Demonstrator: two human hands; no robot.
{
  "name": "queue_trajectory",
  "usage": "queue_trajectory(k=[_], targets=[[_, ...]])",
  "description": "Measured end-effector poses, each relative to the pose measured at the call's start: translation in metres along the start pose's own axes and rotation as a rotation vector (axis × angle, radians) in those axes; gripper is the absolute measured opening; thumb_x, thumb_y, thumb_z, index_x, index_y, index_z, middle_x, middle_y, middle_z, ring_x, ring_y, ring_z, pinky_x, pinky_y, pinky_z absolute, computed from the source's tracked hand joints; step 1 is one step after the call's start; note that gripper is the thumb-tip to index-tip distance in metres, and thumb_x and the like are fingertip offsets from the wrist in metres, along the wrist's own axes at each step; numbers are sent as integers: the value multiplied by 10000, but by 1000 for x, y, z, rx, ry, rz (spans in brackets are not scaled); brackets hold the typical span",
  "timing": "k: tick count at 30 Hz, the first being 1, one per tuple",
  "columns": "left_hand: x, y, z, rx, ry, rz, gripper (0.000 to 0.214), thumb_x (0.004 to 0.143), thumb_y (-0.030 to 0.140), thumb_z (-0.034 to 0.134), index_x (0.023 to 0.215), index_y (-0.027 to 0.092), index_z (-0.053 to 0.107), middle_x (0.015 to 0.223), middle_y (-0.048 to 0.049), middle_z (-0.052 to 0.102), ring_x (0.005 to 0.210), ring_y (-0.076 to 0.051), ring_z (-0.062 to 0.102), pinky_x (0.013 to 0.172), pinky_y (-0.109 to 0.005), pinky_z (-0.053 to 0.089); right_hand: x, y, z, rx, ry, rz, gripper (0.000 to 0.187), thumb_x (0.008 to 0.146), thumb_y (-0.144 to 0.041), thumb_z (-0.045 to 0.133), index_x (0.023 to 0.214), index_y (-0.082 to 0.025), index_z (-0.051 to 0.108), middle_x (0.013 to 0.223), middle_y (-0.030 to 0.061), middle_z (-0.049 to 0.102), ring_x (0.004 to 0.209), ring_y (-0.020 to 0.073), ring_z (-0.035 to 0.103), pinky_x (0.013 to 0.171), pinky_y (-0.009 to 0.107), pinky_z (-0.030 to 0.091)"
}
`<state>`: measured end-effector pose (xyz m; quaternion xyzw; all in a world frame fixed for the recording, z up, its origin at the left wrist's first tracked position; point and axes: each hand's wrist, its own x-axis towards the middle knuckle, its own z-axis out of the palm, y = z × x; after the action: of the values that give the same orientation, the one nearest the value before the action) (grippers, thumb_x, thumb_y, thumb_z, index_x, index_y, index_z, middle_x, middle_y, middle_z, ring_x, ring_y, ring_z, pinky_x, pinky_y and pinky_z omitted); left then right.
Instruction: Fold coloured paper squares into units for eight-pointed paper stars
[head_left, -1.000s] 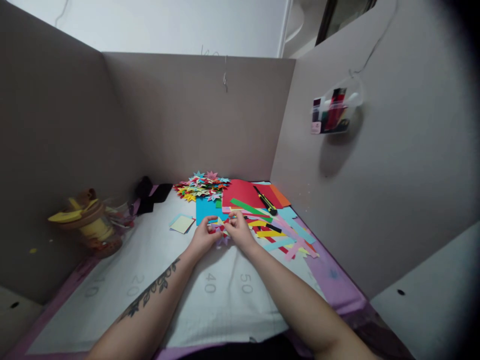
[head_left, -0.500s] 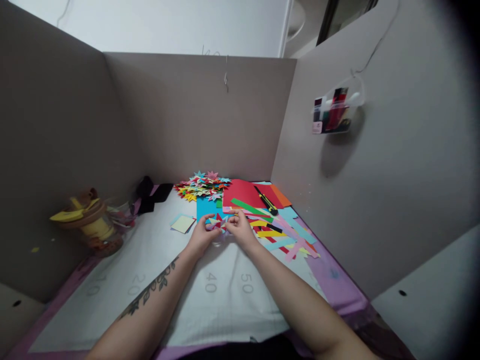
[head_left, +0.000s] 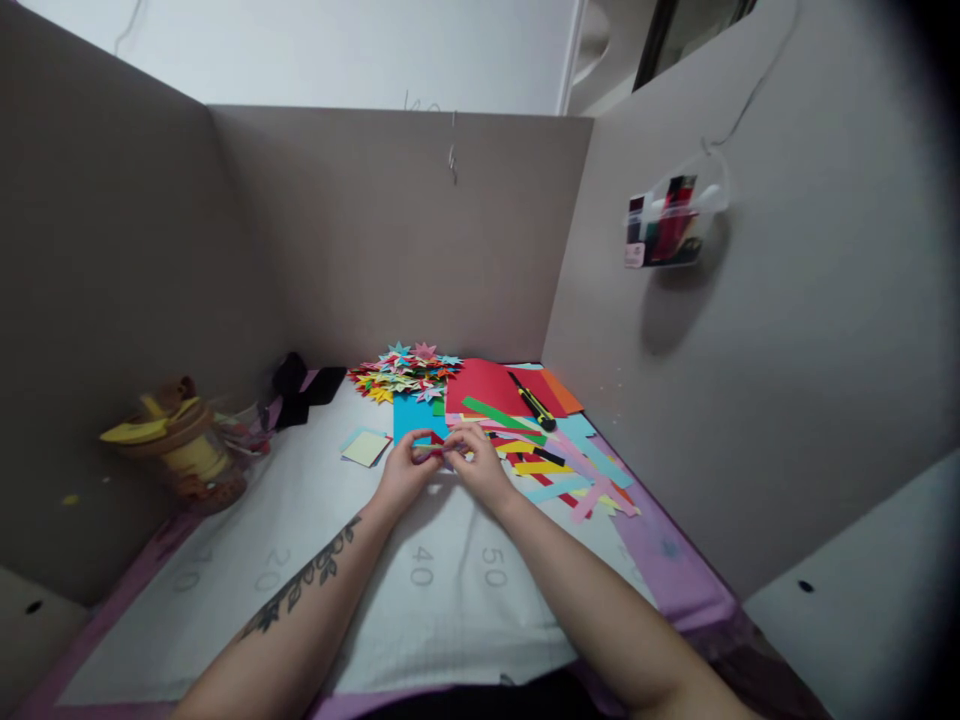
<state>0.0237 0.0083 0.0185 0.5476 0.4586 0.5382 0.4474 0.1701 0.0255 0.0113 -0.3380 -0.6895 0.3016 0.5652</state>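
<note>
Between my two hands, above the white mat, is a small folded paper star (head_left: 436,440) with red and pale parts, mostly covered by fingers. My left hand (head_left: 407,470) pinches its left side, and my right hand (head_left: 475,462) is closed on its right side. Just behind them lies a blue paper sheet (head_left: 411,413). A small stack of pale square papers (head_left: 366,448) rests to the left of my left hand. Many-coloured paper strips (head_left: 555,468) are spread to the right of my right hand. Farther back sits a heap of folded paper stars (head_left: 405,374).
A yellow and black utility knife (head_left: 532,402) lies on red paper sheets (head_left: 480,385). At the left stands a brown and yellow cup (head_left: 187,450). Black items (head_left: 307,390) lie at the back left. A clear container (head_left: 675,220) hangs on the right wall.
The paper star has been tilted or turned between my fingers, so less of its face shows. My right hand has shifted slightly left, closer to my left hand.
</note>
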Motion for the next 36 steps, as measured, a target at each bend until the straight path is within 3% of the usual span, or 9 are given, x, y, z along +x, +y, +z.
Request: queue_trajectory(k=[8, 20, 29, 36], targets=[[1, -1, 1, 25, -4, -4, 467, 647, 259, 698, 1061, 148, 512, 746, -12, 690, 645, -149, 644, 606, -242, 480, -2, 2, -1, -155, 19, -83, 60, 754, -174, 603, 737, -213, 645, 1005, 58, 535, 1026, 212, 522, 929, 375, 406], [0, -5, -3, 192, 36, 56, 441, 640, 177, 627, 1073, 150, 544, 621, 25, 651, 535, -126, 582, 504, -204, 413, 1, 11, -1, -273, -78, -106, 167, 830, -180, 486, 723, -198, 612, 988, 75, 546, 1042, 216, 508, 936, 372, 391], [1, -5, -4, 197, 17, 64, 454, 636, 177, 613, 1085, 152, 546, 647, 17, 665, 546, -125, 591, 526, -205, 426, 2, 8, 0, -252, -64, -73, 103, 782, -146, 513, 728, -203, 579, 898, 47, 566, 941, 198, 530, 875, 347, 416], [0, -4, -3, 193, 25, 61, 462, 623, 188, 644, 1075, 153, 558, 620, 27, 646, 545, -125, 578, 518, -203, 410, 0, 12, 2, -230, -26, 19, 45, 776, -174, 508, 804, -205, 525, 800, 10, 571, 761, 170, 541, 659, 277, 440]])
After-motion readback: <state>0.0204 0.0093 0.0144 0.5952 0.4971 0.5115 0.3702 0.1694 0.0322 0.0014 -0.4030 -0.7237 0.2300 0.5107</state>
